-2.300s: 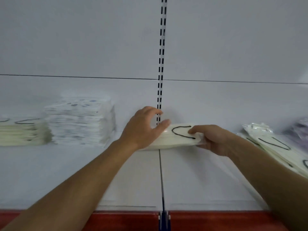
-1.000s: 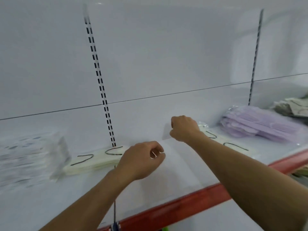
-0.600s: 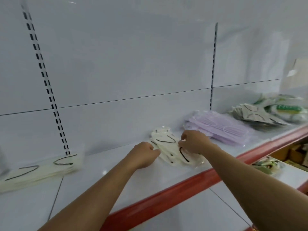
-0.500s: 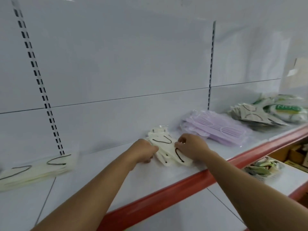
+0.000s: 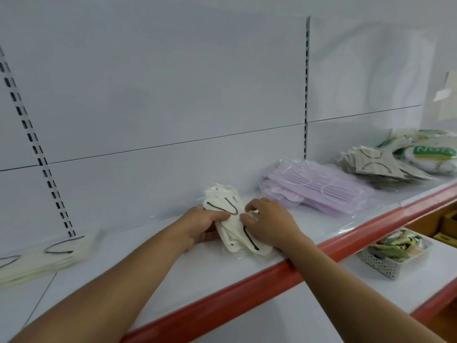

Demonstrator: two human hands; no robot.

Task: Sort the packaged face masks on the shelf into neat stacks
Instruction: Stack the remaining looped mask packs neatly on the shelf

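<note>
The shelf (image 5: 173, 268) is a smooth white panel with a glossy red front lip (image 5: 247, 285). On it, a loose bundle of cream-white face masks (image 5: 231, 237) in clear crinkly film lies fanned and askew, black ear loops curving across the flat, rounded packets. The left hand (image 5: 202, 224) grips the bundle's left edge, thumb laid over the top and fingers tucked beneath, out of sight. The right hand (image 5: 269, 222) pinches the bundle's right side with curled fingertips and covers that part of it.

Right of the bundle, close but apart, sits a slumped heap of lilac pleated masks (image 5: 329, 191) in shiny wrappers. Further right of the bundle lies a splayed pile of grey-beige masks (image 5: 378, 164) with dark loops, then green-labelled packs (image 5: 435, 154) cut off by the frame edge; their print is too blurred to read. Well left of the bundle, a flat cream stack (image 5: 49, 253) is soft with blur and runs off the frame. Below and right of the bundle, on a lower shelf, a perforated grey basket (image 5: 393, 256) holds greenish packets that are hard to make out.
</note>
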